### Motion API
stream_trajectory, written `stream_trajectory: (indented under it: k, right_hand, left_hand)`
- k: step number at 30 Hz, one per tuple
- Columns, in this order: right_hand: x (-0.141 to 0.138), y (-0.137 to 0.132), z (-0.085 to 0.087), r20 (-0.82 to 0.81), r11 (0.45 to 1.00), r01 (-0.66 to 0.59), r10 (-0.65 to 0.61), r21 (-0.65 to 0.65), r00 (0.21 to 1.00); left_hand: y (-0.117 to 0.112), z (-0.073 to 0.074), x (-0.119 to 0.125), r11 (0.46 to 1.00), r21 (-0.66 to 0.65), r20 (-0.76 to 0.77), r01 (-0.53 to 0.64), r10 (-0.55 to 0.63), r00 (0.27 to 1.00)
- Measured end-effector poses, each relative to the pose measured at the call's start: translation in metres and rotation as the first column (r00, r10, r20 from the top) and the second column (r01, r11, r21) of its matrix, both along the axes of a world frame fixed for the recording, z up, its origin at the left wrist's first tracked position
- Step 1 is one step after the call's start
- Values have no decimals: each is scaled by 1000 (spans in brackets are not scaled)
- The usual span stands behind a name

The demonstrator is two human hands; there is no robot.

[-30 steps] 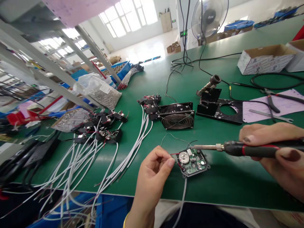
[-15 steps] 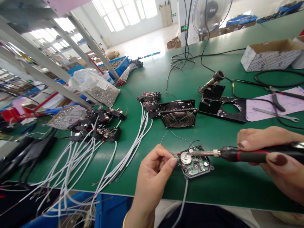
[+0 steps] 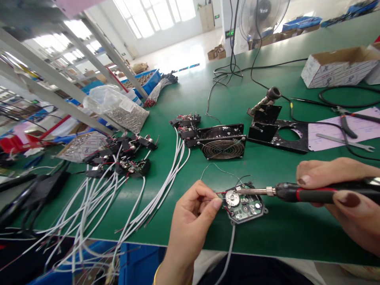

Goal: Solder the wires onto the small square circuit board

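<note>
A small green circuit board (image 3: 247,209) in a dark housing lies on the bench before me, with a round silver metal part (image 3: 232,198) at its left and a grey cable (image 3: 230,249) leaving its lower edge. My left hand (image 3: 194,217) is closed in a pinch at the board's left side, on a thin red wire (image 3: 220,193) that runs to the board. A thin silvery wire (image 3: 221,168) loops behind the fingers. From the right, my right hand (image 3: 341,190) grips a soldering iron (image 3: 314,194); its tip reaches the board's upper part, beside the round part.
Behind the board stands a small black fan (image 3: 222,144), with a black iron stand (image 3: 276,126) to its right. Pliers (image 3: 346,124) and a wrench (image 3: 344,142) lie on pink paper. Leftward are several black units (image 3: 130,166) with white cables (image 3: 89,213).
Both hands, the soldering iron and the board keep almost the same place. The view has shifted very slightly.
</note>
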State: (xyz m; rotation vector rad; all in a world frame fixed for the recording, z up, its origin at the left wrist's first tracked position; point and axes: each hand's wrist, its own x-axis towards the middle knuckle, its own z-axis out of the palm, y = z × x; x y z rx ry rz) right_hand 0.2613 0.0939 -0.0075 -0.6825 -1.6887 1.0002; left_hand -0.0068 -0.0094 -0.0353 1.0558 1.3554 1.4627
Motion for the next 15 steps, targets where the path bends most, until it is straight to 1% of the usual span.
stream_trajectory:
  k: [3,6,11,15]
  right_hand:
    - [-8,-1,2,-12,997,35,-36,-65,999]
    - [-15,-2,5,2,995,37,-37,-89,999]
    - [-11,0,5,31,998,-5,7,-68,999]
    - [-1,0,3,32,1000,-3,3,-8,999]
  left_hand:
    - [1,2,1,1000,-11,-8,-3,2,1000]
    - [2,2,2,1000,-14,-18,-4,4,1000]
    - [5,3,3,1000,-10,-41,-4,3,999]
    - [7,6,5,1000,-13,-76,-8,7,997]
